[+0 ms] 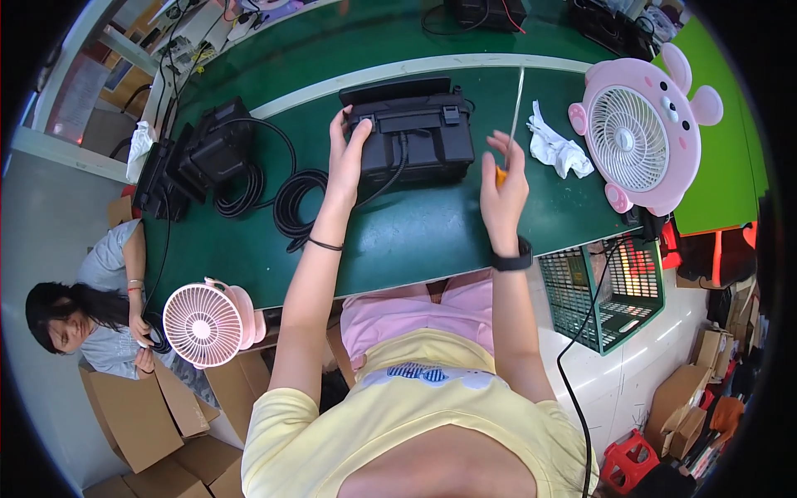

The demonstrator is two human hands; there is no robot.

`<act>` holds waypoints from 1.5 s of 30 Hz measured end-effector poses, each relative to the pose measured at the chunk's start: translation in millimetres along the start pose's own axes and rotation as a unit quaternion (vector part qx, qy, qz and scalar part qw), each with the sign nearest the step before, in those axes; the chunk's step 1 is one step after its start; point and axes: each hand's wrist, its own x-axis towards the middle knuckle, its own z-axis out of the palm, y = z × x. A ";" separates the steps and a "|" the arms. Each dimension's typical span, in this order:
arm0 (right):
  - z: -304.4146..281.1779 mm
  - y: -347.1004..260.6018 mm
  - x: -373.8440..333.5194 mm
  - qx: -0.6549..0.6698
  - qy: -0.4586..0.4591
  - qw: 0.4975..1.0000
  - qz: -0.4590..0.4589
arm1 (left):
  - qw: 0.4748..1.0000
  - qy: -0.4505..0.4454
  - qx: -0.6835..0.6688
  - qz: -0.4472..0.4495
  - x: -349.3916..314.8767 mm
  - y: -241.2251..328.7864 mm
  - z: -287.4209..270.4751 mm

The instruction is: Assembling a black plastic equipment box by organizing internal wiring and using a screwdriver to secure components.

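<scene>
A black plastic case (427, 143) with latches stands on the green table (398, 241) in front of me. My left hand (347, 158) grips its left side, fingers behind and thumb on the front edge. From the case's front a black cable leads to a coil (290, 207) lying to its left. To the right of the case, my right hand (505, 195) is closed around a screwdriver (518, 108). Its long thin shaft points away from me, and a bit of orange handle shows between the fingers. The screwdriver's tip is apart from the case.
A pink fan (638, 137) and crumpled white tissue (558, 148) are at the right. More black cases (212, 145) with cables stand at the left. Another pink fan (203, 324) is by the near edge, beside a seated person (108, 290) handling cable. A green crate (602, 295) is below right.
</scene>
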 end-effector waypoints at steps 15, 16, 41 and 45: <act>-64.5 -10.1 -51.5 0.084 -0.121 0.981 0.130 | 0.736 -0.144 0.576 0.324 19.8 61.2 42.7; -67.0 -15.3 -50.8 0.087 -0.135 0.979 0.127 | 0.740 -0.144 0.579 0.312 22.7 62.2 45.6; -42.9 -60.7 -66.6 -0.172 -0.142 0.966 -0.129 | 0.768 0.033 0.541 0.340 26.9 37.8 33.1; -38.7 -46.8 -70.4 -0.037 -0.177 0.981 -0.068 | 0.763 0.032 0.547 0.342 24.0 40.4 34.3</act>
